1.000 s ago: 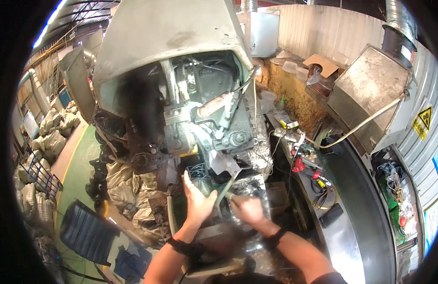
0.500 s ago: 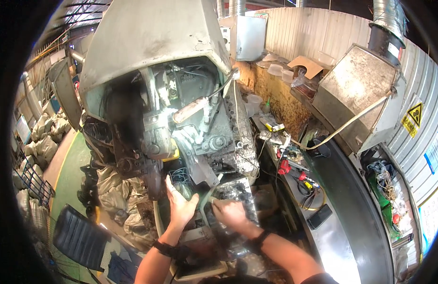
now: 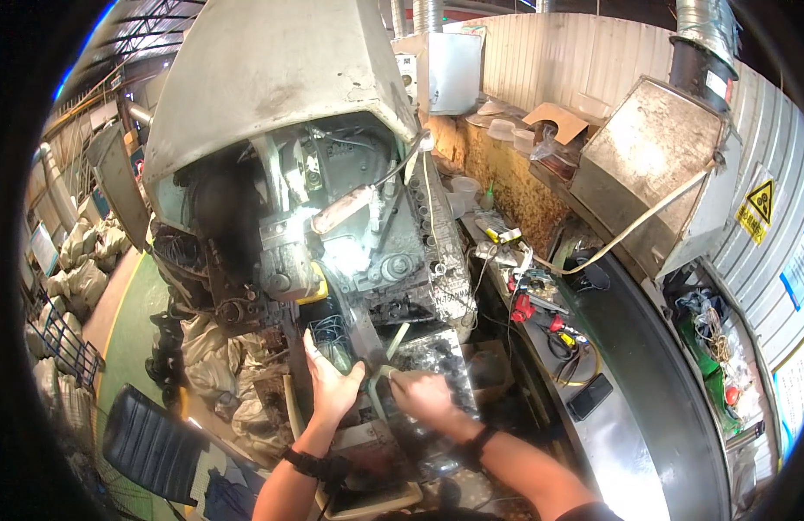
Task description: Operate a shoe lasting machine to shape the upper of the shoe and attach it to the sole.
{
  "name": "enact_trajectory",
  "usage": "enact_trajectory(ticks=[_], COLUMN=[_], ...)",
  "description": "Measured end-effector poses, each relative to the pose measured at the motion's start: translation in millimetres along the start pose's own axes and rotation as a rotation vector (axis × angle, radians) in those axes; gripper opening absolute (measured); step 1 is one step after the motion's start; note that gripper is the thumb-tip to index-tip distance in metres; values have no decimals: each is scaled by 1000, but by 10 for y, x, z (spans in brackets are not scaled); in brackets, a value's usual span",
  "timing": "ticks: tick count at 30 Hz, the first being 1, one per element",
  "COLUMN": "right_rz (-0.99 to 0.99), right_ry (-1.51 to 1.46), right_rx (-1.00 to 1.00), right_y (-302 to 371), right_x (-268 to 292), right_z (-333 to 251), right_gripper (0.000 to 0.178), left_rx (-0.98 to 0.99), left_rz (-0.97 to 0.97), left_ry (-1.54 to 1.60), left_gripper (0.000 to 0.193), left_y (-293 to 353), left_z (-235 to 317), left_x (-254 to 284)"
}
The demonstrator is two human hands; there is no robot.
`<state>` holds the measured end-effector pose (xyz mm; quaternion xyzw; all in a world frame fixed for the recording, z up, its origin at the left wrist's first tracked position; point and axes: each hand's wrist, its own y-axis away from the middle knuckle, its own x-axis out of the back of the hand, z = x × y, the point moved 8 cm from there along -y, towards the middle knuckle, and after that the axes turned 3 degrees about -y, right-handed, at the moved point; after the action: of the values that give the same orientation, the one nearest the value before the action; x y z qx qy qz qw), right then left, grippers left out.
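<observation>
My left hand (image 3: 334, 389) is curved around the near end of a bundle of thin, dark, wire-like pieces (image 3: 331, 333), fingers along its left side and thumb on the right. The bundle lies just below the opening of a greasy metal machine (image 3: 367, 256). Beside it, my right hand (image 3: 426, 398) is closed, its fingers pinching a pale green strip (image 3: 378, 379). Part of that strip hangs between my hands; another pale piece (image 3: 398, 340) sticks up above my right knuckles. An oily metal plate (image 3: 432, 354) lies beneath the right hand.
A hood (image 3: 272, 65) covers the machine. A work lamp (image 3: 345, 208) hangs in its opening. On the right, a metal bench holds a red tool (image 3: 523, 306) and a phone (image 3: 588, 397). Sacks (image 3: 215, 356) and a black chair (image 3: 150, 443) stand left.
My view has shifted slightly. Both hands keep nearly the same place and grip; the pale strip's upper end looks more upright above my right hand.
</observation>
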<state>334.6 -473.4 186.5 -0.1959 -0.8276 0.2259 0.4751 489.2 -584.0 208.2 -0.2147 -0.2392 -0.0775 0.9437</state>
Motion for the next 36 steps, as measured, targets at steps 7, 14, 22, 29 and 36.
enact_trajectory(ticks=[7,14,22,29,36], right_rz=[-20,-3,9,11,15], right_ry=[27,13,16,-3,40], right_rx=[-5,-8,8,3,14], right_y=[-6,3,-6,-2,8], right_x=[19,31,56,38,25], right_z=[-27,-27,-63,-48,-62], right_gripper=[16,16,13,19,13], left_rx=[-27,10,-23,-1,-9], left_rz=[29,-11,2,-13,-13], left_ry=[-20,18,28,30,18], left_gripper=[113,114,113,114,114], left_y=[4,9,12,9,27], left_z=[29,47,45,63,63], left_x=[26,16,29,34,40])
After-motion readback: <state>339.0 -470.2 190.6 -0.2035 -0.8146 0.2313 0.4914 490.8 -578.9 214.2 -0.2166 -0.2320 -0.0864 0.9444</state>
